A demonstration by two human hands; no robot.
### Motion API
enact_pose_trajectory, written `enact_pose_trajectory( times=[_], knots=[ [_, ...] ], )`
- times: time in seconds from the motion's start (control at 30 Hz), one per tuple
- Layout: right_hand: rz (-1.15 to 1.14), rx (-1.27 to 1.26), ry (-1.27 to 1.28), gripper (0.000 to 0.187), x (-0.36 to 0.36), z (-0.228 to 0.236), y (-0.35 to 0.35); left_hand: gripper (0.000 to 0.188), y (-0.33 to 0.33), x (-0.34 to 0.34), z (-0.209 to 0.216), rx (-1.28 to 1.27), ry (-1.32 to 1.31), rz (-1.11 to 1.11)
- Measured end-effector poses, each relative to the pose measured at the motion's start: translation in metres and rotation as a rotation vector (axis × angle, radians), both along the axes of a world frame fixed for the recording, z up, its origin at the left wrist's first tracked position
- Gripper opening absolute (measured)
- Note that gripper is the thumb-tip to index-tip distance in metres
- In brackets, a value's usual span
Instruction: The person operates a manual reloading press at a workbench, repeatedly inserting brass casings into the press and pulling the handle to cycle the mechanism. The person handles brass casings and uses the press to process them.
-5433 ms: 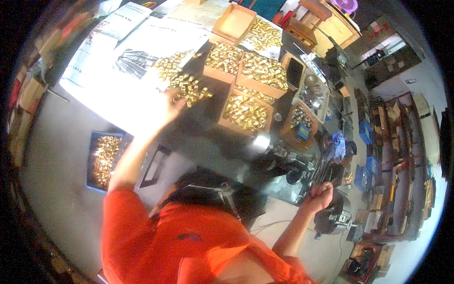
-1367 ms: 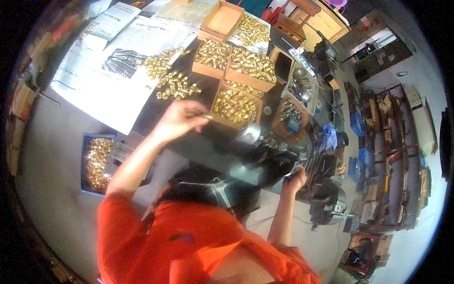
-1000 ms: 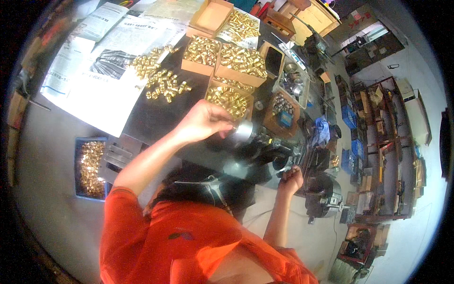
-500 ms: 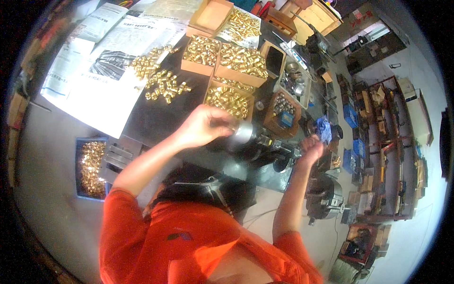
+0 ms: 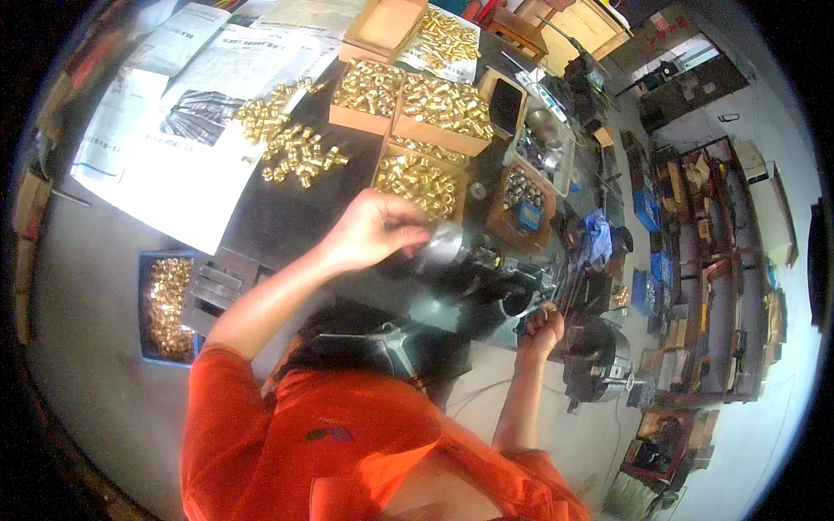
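A small bench lathe with a round metal chuck (image 5: 445,244) stands in front of me on the dark bench. My left hand (image 5: 375,231) is at the chuck's left face, thumb and fingers pinched together; whatever lies between them is hidden. Down at the machine's right end, my right hand (image 5: 545,326) is closed around what looks like a lever handle, mostly covered by the fingers. Just beyond the left hand, a cardboard box of brass fittings (image 5: 415,184) sits on the bench. Loose brass fittings (image 5: 304,156) lie in a pile to its left, partly on newspaper.
More boxes of brass parts (image 5: 445,108) stand farther back. A wooden tray with metal pieces (image 5: 521,195) and a blue cloth (image 5: 596,239) are to the right. A blue bin of brass parts (image 5: 169,308) sits low at left. Another machine (image 5: 599,360) stands right of my forearm.
My right hand has come down toward me and slightly left, away from the blue cloth. The left hand stays at the chuck.
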State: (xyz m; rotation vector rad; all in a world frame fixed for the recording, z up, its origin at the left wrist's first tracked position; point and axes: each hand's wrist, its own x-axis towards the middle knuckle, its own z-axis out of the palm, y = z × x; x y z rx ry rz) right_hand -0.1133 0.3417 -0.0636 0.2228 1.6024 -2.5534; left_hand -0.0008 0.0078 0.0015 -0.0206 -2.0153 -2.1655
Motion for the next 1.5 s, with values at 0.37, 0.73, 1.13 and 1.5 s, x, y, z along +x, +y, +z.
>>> enact_pose_trajectory(
  times=[0.37, 0.73, 1.13, 1.5],
  knots=[
    [-0.023, 0.616, 0.596, 0.015, -0.130, -0.045, 0.004, 0.013, 0.006, -0.003, 0.004, -0.102, -0.049, 0.057],
    [-0.018, -0.027, 0.264, 0.020, 0.006, 0.034, 0.005, 0.017, -0.003, -0.002, -0.005, 0.136, 0.035, -0.024],
    [-0.207, 0.308, 0.349, 0.015, -0.084, 0.033, -0.043, 0.025, -0.050, -0.012, -0.020, -0.746, 0.072, 0.554],
    [-0.025, -0.029, 0.317, 0.025, 0.014, 0.025, 0.008, 0.020, -0.106, 0.017, -0.084, -1.104, -0.323, 0.778]
  ],
)
